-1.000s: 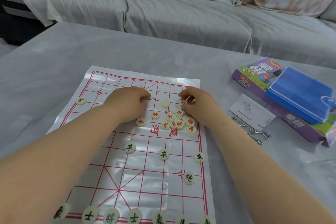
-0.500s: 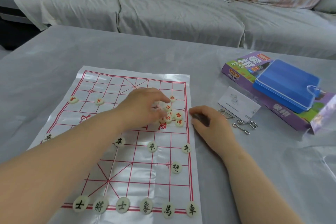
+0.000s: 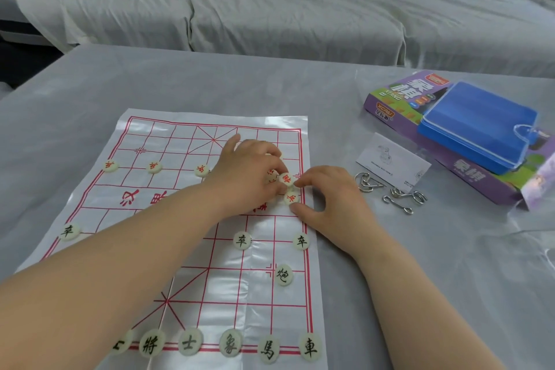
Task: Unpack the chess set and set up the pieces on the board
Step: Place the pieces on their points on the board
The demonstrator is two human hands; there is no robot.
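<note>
1. Ten black pieces (image 3: 189, 342) showing: six along the near edge, three soldiers, one cannon. Three red pieces (image 3: 154, 167) sit in a row on the far half, plus a small red heap (image 3: 286, 179) by the right edge, can't count it.
2. Plastic board (image 3: 168, 135) on a grey-draped table (image 3: 90, 84), covered sofa (image 3: 270, 9) behind. Off right: one purple box (image 3: 399, 93), one blue case (image 3: 474, 126) on top, one leaflet (image 3: 390, 159), some metal puzzles (image 3: 363, 186).
3. Left hand (image 3: 249, 171) reaches across, fingers curled over the heap; what it holds, can't tell. Right hand (image 3: 327, 198) is at the board's edge, thumb and forefinger narrowly either side of one red piece (image 3: 292, 198). Pinched or not, can't tell.
</note>
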